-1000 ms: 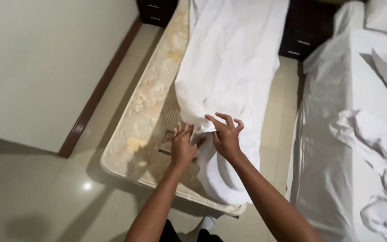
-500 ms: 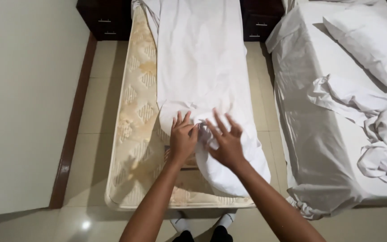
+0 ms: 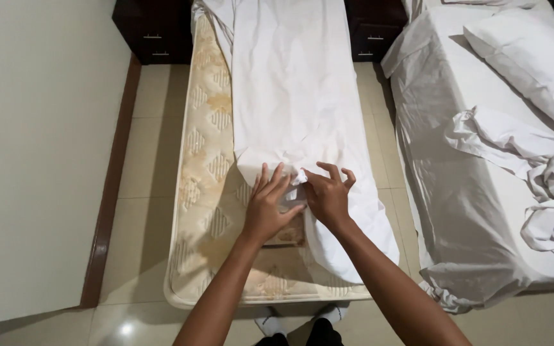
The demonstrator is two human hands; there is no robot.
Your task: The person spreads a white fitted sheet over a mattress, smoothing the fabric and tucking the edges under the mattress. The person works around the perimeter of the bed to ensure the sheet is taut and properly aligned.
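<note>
1. Bedroom, cream tiled floor [image 3: 152,160], pale wall on the left, dark nightstands [image 3: 155,32] at the head end.
2. Bare patterned mattress [image 3: 209,211] in the middle, stained, with a white sheet [image 3: 290,90] lying lengthwise over its right part.
3. Left hand [image 3: 269,206] lies flat, fingers spread, pressing the sheet's bunched lower edge against the mattress; grip open, nothing clasped.
4. Right hand [image 3: 328,195] is just beside it, fingers curled onto the same fold; can't tell if it pinches the cloth.
5. Second bed [image 3: 456,192] on the right, white cover, pillow [image 3: 533,57], crumpled linen [image 3: 533,166].
</note>
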